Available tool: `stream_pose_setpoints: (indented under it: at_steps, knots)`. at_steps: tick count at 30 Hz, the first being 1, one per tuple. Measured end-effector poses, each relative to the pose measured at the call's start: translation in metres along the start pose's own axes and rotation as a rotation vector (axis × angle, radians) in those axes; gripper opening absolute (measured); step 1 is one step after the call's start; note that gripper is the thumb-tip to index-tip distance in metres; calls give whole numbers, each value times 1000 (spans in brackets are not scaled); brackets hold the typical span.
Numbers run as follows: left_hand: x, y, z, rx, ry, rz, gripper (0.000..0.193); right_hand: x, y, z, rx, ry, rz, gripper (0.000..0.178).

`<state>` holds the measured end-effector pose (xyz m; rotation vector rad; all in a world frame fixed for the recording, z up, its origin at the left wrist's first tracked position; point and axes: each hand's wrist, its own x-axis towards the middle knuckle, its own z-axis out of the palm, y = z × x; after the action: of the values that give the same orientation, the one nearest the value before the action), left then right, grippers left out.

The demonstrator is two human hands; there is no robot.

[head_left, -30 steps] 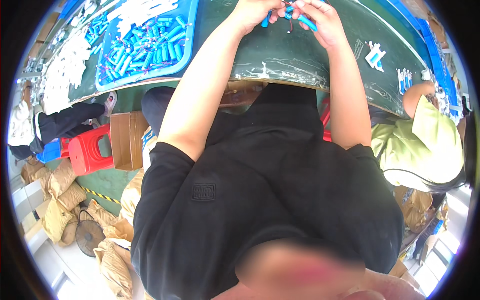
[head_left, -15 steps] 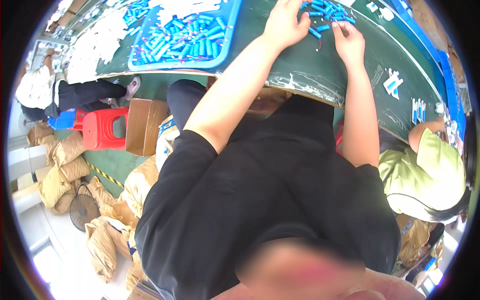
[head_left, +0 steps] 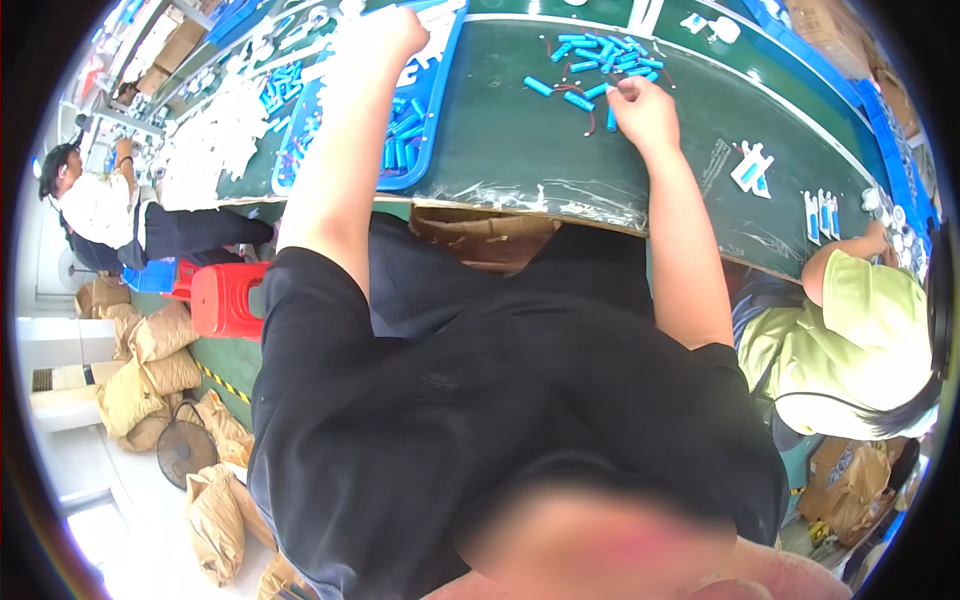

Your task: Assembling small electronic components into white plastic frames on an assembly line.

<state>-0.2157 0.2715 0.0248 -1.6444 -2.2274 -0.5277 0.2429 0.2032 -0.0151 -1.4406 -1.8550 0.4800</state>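
Left hand (head_left: 385, 35) reaching over blue tray (head_left: 440, 110), overexposed, grip unreadable. Right hand (head_left: 643, 108) pinching among blue cylinders (head_left: 600, 62); fingertips partly hidden.

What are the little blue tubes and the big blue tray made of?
The blue tubes look wrapped in smooth, shiny plastic film; what's inside can't be told. The blue tray looks like hard moulded plastic, with a raised rounded rim.

On the counter (head_left: 520, 160) a tray (head_left: 440, 110) of cylinders lies to the left — the left hand (head_left: 385, 30) over it. To its right a loose pile of cylinders (head_left: 600, 60) lies on the counter, the right hand (head_left: 645, 110) at its near edge. Beyond the right arm, small packs (head_left: 752, 168) lie well apart.
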Motion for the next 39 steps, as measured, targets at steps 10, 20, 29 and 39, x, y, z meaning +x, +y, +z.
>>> stream_pose_setpoints:
  at_steps: [10,20,29,39]
  knots:
    - [-48,56,-61,484,-2,77,35,-10,20,-31,92,-445,-170,32]
    - [-294,159,-130,-442,-25,814,19,-3,29,-45,7,-33,-442,30]
    - [-308,149,-106,-708,-234,785,19,-83,-19,-41,519,-141,-591,23]
    - [-281,163,-105,-396,-381,862,9,-120,2,-27,347,-254,-568,27]
